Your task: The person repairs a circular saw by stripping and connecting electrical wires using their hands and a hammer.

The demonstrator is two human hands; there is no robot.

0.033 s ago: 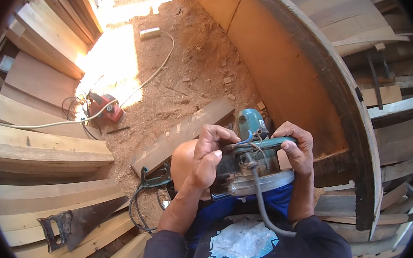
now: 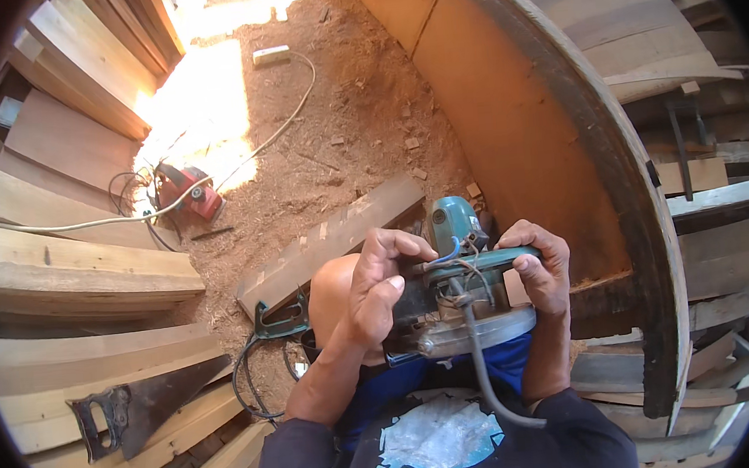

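A green circular saw (image 2: 478,323) rests against my lap, with its motor housing (image 2: 452,219) pointing away from me. Its handle (image 2: 482,262) lies crosswise, and thin wires stick out around it. My left hand (image 2: 379,286) is at the handle's left end. Its bent fingertips meet the blue wire (image 2: 445,254), while the thumb stands apart; the exact grip is partly hidden. At the other end, my right hand (image 2: 543,269) pinches the handle between thumb and fingers. A thick grey cord (image 2: 484,370) hangs from the saw toward my shirt.
Left of my knee lies a green handle-shaped part (image 2: 281,319) with a black cord, beside a plank (image 2: 331,246). A handsaw (image 2: 146,410) rests on stacked boards at left. Farther off are a red power tool (image 2: 200,199) and a white power strip (image 2: 271,56). An orange-brown curved panel (image 2: 506,118) stands at right.
The saw's lower part and its grey cord have shifted slightly to the right. Both hands keep almost the same places.
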